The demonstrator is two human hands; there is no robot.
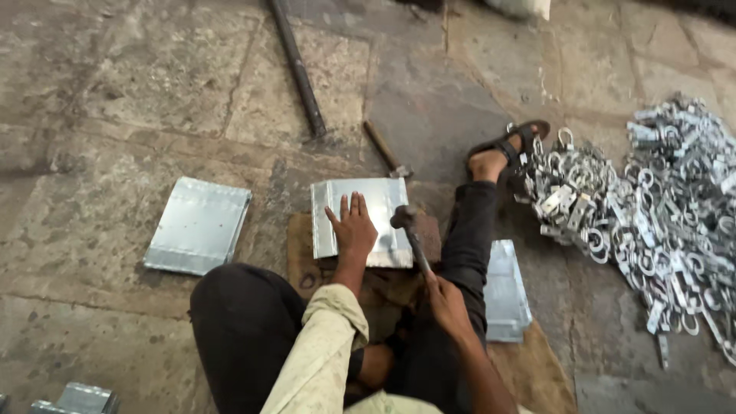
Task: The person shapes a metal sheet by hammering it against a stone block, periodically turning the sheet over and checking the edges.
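Centre frame: left hand [353, 223] spread flat on sheet [360, 221], pinning it to pad [303, 264] against blows. Right hand [447, 301] clenched on hammer [410, 230], head poised at sheet's right edge. Spare sheet [198, 225] left; clips [652, 207] right.

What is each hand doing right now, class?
Left hand: open, pressed flat on the shiny rectangular sheet-metal panel.
Right hand: closed around the handle of the dark metal-headed hammer.

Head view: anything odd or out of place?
Nothing looks damaged. The left hand lies flat on the metal sheet, close to the hammer head held by the right hand. The pile of metal fittings sprawls loose against the sandalled foot.
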